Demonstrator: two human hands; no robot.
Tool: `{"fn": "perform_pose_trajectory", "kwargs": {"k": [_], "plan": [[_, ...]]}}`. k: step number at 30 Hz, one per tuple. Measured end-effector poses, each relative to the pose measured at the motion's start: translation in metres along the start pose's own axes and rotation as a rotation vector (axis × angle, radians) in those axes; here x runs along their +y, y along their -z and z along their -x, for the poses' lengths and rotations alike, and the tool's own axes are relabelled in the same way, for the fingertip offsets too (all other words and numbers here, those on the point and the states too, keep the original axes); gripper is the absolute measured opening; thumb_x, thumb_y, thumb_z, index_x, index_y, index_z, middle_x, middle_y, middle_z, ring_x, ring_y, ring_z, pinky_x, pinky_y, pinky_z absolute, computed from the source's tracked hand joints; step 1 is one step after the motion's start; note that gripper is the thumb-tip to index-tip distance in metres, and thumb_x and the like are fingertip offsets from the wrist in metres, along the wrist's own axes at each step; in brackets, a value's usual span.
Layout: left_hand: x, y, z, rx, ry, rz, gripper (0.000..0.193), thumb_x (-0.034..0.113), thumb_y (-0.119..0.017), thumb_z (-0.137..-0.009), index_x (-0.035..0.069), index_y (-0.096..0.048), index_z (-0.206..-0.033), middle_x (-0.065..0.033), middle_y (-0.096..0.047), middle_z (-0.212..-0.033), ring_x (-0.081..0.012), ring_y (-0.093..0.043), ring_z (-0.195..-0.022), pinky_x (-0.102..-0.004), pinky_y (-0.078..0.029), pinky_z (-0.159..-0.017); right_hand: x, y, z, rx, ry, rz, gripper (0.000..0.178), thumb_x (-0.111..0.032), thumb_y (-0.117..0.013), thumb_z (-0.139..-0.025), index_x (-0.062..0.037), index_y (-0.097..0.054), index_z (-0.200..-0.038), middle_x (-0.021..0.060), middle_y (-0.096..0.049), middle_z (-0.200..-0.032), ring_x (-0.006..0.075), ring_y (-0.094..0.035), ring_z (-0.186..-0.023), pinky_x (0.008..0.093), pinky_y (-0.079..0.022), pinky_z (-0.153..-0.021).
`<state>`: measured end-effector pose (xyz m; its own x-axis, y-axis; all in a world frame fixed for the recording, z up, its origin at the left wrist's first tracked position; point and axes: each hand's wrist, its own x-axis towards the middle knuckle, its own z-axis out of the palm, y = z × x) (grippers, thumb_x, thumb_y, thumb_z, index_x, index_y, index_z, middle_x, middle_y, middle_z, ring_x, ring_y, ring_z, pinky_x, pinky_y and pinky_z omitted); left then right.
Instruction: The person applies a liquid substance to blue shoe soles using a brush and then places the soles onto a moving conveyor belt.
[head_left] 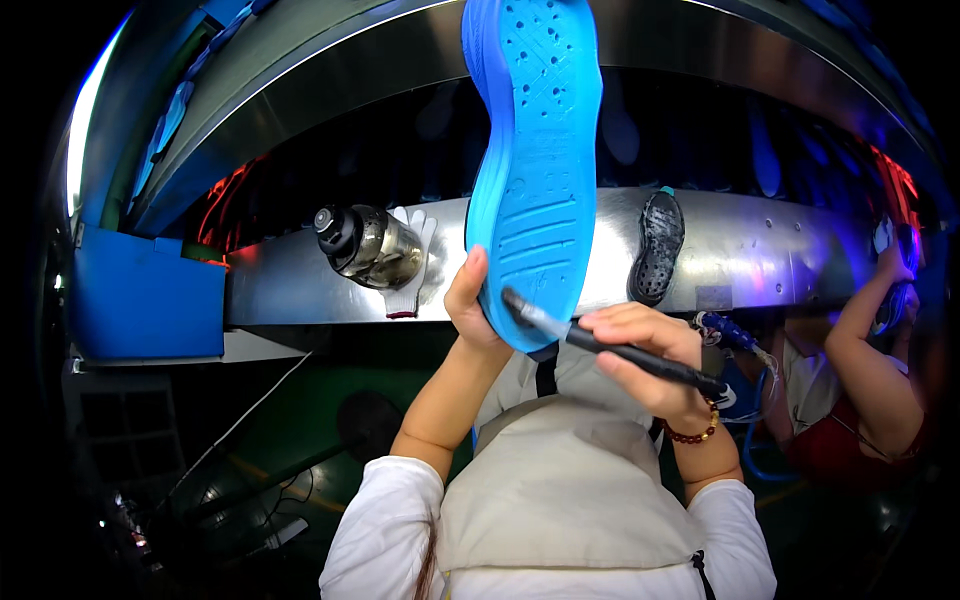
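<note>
A bright blue shoe sole (545,190) stretches away from me, its flat side with holes and raised ribs facing up. My left hand (472,305) is closed around its near left edge, thumb along the side. In my right hand (650,350) is a brush (640,362) with a dark handle and a pale metal collar. Its dark bristle tip lies on or just over the near end of the sole; contact is hard to make out.
A steel ledge (290,280) runs across, bearing a dark clear bottle (370,245), a white glove (405,303) and a small black speckled sole (657,248). A blue box (150,300) stands left. At right, another person's arm (865,300) reaches toward the ledge. Soles lie in the dark channel beyond.
</note>
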<state>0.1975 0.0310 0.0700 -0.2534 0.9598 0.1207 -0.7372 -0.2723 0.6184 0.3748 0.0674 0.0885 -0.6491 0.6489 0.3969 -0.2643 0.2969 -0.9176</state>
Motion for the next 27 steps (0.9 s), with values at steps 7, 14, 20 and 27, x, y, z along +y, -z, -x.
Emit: {"fn": "perform_pose_trajectory", "kwargs": {"k": [7, 14, 20, 27], "plan": [[-0.003, 0.004, -0.013, 0.074, 0.000, 0.220, 0.061, 0.042, -0.040, -0.086, -0.004, -0.034, -0.126, -0.0190, -0.049, -0.119, -0.0282, -0.052, -0.104, -0.0399, -0.042, -0.089, -0.008, -0.008, -0.002, 0.008, 0.103, 0.145, 0.021, 0.007, -0.063, -0.068, 0.0024, -0.061, -0.088, 0.0169, -0.063, -0.090, 0.0264, -0.061, -0.088, 0.0329, -0.048, -0.078], [-0.002, 0.004, -0.020, 0.073, 0.019, 0.230, 0.059, 0.042, -0.038, -0.087, -0.005, -0.039, -0.123, -0.0199, -0.051, -0.115, -0.0286, -0.054, -0.102, -0.0399, -0.044, -0.088, -0.004, 0.002, -0.015, 0.023, 0.118, 0.081, 0.021, 0.005, -0.063, -0.068, 0.0016, -0.062, -0.088, 0.0164, -0.063, -0.089, 0.0257, -0.062, -0.086, 0.0330, -0.049, -0.078], [0.008, 0.003, -0.021, -0.042, 0.066, 0.228, 0.057, 0.038, -0.041, -0.086, -0.005, -0.039, -0.123, -0.0209, -0.051, -0.116, -0.0291, -0.054, -0.101, -0.0399, -0.044, -0.088, -0.011, 0.017, -0.024, 0.038, 0.092, 0.012, 0.018, 0.003, -0.063, -0.066, 0.0029, -0.063, -0.084, 0.0182, -0.063, -0.087, 0.0281, -0.061, -0.084, 0.0365, -0.048, -0.077], [0.017, 0.006, -0.025, -0.101, 0.106, 0.259, 0.056, 0.037, -0.042, -0.086, -0.005, -0.040, -0.122, -0.0210, -0.052, -0.115, -0.0295, -0.056, -0.098, -0.0402, -0.046, -0.086, -0.010, 0.028, -0.034, -0.169, 0.199, 0.192, 0.018, 0.000, -0.068, -0.066, 0.0004, -0.063, -0.084, 0.0130, -0.065, -0.086, 0.0252, -0.063, -0.085, 0.0316, -0.050, -0.076]]}}
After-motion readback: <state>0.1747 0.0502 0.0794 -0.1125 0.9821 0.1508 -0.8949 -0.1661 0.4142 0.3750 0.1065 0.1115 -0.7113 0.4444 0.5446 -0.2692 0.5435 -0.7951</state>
